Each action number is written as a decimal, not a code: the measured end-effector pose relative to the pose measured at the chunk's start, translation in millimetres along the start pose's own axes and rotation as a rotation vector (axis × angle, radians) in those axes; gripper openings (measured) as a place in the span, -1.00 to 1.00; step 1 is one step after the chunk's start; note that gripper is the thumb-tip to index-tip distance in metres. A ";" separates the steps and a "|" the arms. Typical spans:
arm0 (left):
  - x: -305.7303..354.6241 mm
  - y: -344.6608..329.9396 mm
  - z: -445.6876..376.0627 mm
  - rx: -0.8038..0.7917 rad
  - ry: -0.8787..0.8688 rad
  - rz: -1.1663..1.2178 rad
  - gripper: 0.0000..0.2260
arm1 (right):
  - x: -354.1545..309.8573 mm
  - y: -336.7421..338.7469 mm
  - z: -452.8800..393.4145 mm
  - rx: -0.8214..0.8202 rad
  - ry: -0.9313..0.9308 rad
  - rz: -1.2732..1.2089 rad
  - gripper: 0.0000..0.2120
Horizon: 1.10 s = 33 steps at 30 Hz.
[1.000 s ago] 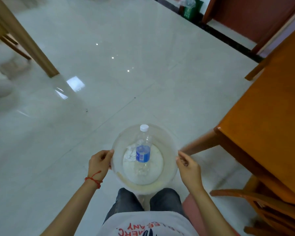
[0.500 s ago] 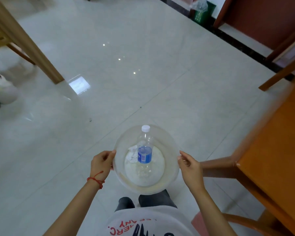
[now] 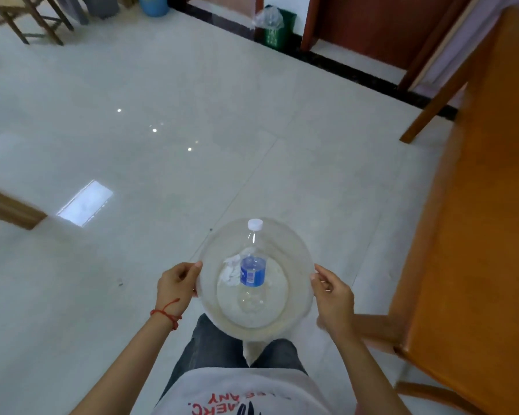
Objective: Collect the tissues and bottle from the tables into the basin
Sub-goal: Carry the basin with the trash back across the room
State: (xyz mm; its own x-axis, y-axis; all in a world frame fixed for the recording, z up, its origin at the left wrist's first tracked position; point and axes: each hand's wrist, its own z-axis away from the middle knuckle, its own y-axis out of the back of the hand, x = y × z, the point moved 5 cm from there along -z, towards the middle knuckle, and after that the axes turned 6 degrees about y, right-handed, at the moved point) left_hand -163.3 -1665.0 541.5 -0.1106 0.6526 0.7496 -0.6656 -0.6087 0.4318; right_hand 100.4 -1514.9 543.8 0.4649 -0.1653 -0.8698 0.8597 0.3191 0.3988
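I carry a clear plastic basin (image 3: 295, 259) in front of my body, above the floor. My left hand (image 3: 176, 286) grips its left rim and my right hand (image 3: 333, 295) grips its right rim. Inside lies a clear bottle (image 3: 252, 274) with a white cap and blue label, its cap pointing away from me. Crumpled white tissues (image 3: 232, 272) rest on the basin's bottom, just left of the bottle.
An orange wooden table (image 3: 489, 223) fills the right side, with a chair part (image 3: 432, 393) below it. A wooden leg (image 3: 9, 209) juts in at the left. Far back stand a green bin (image 3: 277, 29), a blue bucket (image 3: 153, 4) and a wooden chair (image 3: 33, 19).
The view has turned and moved forward across the floor: the table has slid to the right and the far wall with the bins has come into sight. Both hands keep hold of the basin.
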 end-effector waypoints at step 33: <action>430.8 -314.7 -353.8 -0.335 -0.210 -0.159 -0.81 | -131.6 126.5 -492.4 0.305 -0.016 -0.030 -0.71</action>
State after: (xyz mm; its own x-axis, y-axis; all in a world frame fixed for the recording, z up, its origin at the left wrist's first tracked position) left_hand -262.6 -1032.7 551.1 0.1431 0.5992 0.7877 -0.8690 -0.3049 0.3898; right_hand 43.7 -993.3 565.6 0.4399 -0.1859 -0.8786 0.8957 0.0198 0.4442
